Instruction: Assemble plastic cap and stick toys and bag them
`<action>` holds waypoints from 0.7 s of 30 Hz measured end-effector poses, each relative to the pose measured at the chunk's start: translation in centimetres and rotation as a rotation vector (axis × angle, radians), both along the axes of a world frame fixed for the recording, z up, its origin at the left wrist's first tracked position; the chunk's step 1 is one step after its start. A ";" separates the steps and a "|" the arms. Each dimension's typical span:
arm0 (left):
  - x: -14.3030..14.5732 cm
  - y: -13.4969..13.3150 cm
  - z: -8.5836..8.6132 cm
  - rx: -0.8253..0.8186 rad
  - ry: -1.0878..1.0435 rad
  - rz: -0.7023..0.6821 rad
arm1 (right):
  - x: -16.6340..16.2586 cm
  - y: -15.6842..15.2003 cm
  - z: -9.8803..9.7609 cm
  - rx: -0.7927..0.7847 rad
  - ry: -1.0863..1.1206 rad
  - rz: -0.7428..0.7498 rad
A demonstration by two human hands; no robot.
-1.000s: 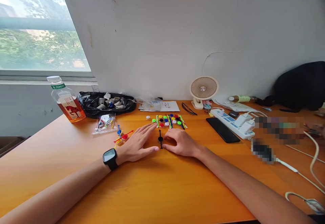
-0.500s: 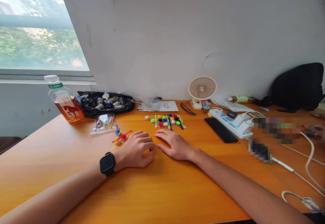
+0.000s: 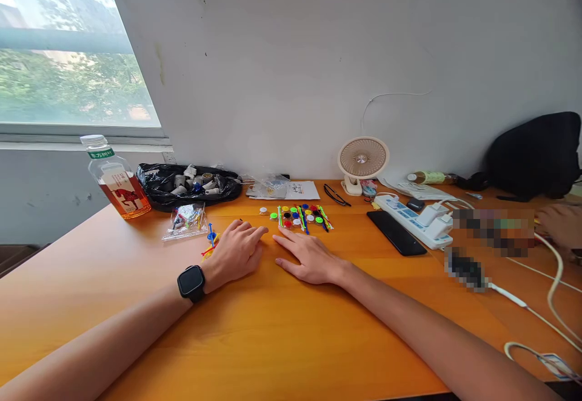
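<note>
black arrow held in the left hand; only one tip shows

On the far left of the table, below the window, stands a bottle of amber drink. Right of it, a black bag lies open, with grey pieces inside. Papers lie at the far middle, and a fan stands to their right, near the wall. Farther right, a black phone lies beside a white power strip with plugs in it. A backpack sits at the far right, near a second bottle on its side. A pale cable curves down the right.
</note>
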State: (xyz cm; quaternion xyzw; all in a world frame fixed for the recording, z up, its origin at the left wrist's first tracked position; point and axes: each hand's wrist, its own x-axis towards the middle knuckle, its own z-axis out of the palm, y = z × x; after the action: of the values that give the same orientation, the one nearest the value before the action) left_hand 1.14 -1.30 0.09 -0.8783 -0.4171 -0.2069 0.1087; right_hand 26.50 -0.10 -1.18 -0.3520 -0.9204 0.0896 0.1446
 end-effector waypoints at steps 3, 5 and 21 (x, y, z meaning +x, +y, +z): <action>0.7 -0.4 0.1 0.014 0.007 0.052 | 0.0 0.1 -0.2 0.008 0.030 0.002; 0.8 -0.3 0.0 0.025 0.018 0.115 | 0.0 0.0 -0.2 0.017 0.041 0.014; 0.3 -0.2 -0.3 -0.063 0.077 -0.049 | 0.1 -1.0 0.7 0.041 0.146 0.135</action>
State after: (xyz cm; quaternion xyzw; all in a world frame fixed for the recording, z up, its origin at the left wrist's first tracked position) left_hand 1.48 -1.48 -0.22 -0.8985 -0.3974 -0.1624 0.0917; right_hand 26.57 -1.09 -0.47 -0.2786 -0.9306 0.1058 0.2123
